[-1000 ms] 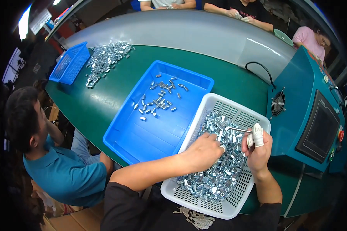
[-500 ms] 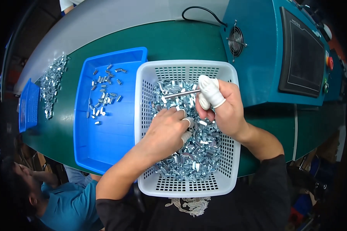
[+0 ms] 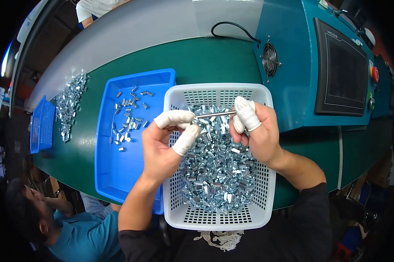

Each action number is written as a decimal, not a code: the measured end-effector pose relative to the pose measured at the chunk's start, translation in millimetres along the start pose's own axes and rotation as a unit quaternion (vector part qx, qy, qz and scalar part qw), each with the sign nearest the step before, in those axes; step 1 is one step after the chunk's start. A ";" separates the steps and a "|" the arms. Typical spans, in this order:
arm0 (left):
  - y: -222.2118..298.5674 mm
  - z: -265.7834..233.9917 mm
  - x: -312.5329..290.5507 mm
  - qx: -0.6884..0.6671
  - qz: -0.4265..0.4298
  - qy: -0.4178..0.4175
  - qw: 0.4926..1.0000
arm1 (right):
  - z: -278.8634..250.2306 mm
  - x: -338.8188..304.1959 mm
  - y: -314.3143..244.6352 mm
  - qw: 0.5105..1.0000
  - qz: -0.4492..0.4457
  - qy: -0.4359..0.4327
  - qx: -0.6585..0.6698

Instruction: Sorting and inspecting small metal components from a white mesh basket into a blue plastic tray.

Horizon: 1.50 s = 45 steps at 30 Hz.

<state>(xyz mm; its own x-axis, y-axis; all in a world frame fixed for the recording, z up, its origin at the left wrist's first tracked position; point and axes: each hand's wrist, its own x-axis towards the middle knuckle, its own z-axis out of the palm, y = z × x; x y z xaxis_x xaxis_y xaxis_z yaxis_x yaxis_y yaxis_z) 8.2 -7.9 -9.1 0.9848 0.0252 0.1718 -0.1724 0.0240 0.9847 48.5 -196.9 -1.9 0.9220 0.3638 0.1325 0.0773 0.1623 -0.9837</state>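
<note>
My right hand point(image 3: 258, 131), with white finger cots on thumb and forefinger, grips a thin metal rod point(image 3: 216, 115) that points left over the basket. My left hand point(image 3: 168, 142), also in white finger cots, pinches thumb and forefinger together at the rod's left end. A small shiny piece, seemingly a long hex nut, is between these fingertips, mostly covered. Below both hands, a white perforated basket point(image 3: 218, 225) holds a deep heap of silvery long hex nuts point(image 3: 218, 174).
Left of the basket lies a blue tray point(image 3: 122, 174) with scattered hex nuts. Farther left are a loose pile of nuts point(image 3: 72, 102) and a small blue basket point(image 3: 43, 126). A teal machine point(image 3: 288, 56) with a screen stands right. A person in teal point(image 3: 83, 233) sits at lower left.
My left hand has risen from the nuts in the basket to the rod's left end, its thumb and forefinger now pinched. My right hand still holds the rod. The whole view has shifted slightly.
</note>
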 end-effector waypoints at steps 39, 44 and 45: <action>-2.1 5.3 -5.0 0.037 0.000 -0.103 0.994 | 8.5 -3.3 5.0 0.990 0.036 -0.084 -0.106; 6.8 4.9 -9.0 0.170 0.144 -0.042 0.974 | 9.5 -6.0 0.7 0.990 0.092 -0.076 -0.073; 8.7 4.0 -9.0 0.168 0.143 -0.046 0.974 | 9.7 -7.1 -0.5 0.992 0.093 -0.064 -0.049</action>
<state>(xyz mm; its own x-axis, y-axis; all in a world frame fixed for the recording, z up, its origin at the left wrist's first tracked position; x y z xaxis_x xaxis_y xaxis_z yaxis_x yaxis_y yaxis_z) -2.1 -12.0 -2.0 0.8982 -0.1078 0.4263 -0.4381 -0.3004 0.8472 38.3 -190.7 -1.2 0.8682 0.4943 -0.0440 -0.0470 -0.0064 -0.9989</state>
